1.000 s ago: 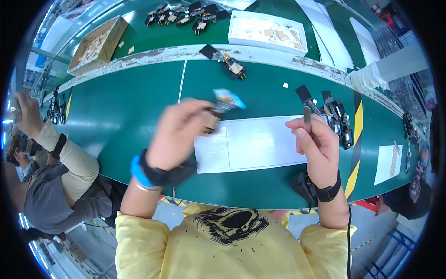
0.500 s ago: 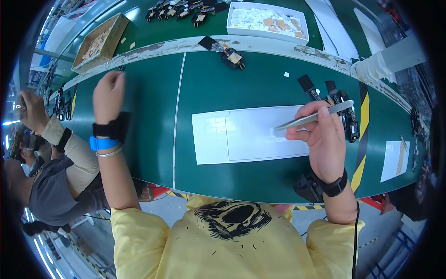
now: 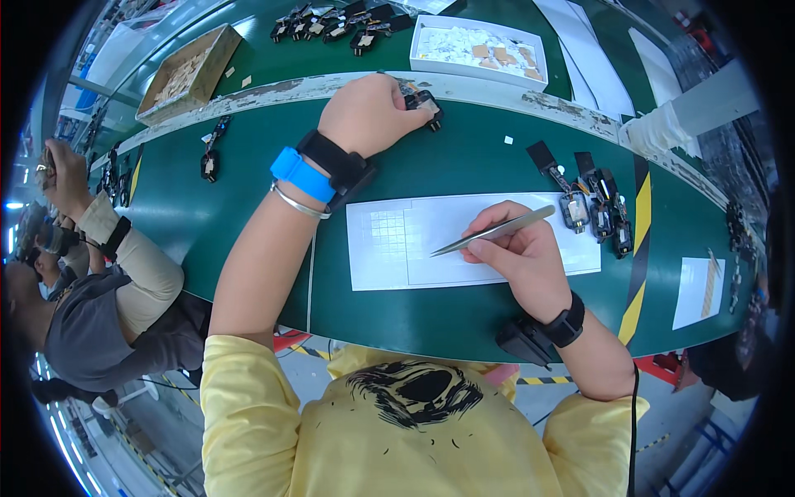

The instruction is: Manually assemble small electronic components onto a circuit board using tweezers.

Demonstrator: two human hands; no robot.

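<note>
My left hand [image 3: 371, 112] is closed at the far edge of the green bench, thumb and fingers on a small black electronic module [image 3: 432, 118] with a tan pad. The hand covers part of that module. In my right hand [image 3: 520, 253] a pair of metal tweezers [image 3: 497, 230] is gripped, the tips pointing left over a white sheet [image 3: 377, 269]. Small white squares in a grid [image 3: 387, 228] lie on the sheet's left part. Just beyond my right hand several black modules [image 3: 602, 217] lie together, one partly over the sheet's right end.
Another module [image 3: 210, 161] lies left of my left arm. Beyond the ledge [image 3: 273, 89] stand a box of tan pieces [image 3: 151, 106] and a white tray [image 3: 530, 81] of white scraps. One loose white square [image 3: 508, 140] sits on the bench. A co-worker [image 3: 108, 306] is at the left.
My left hand has swung right to the module at the far edge, uncovering a module on the left. My right hand has moved left and nearer me, still with the tweezers.
</note>
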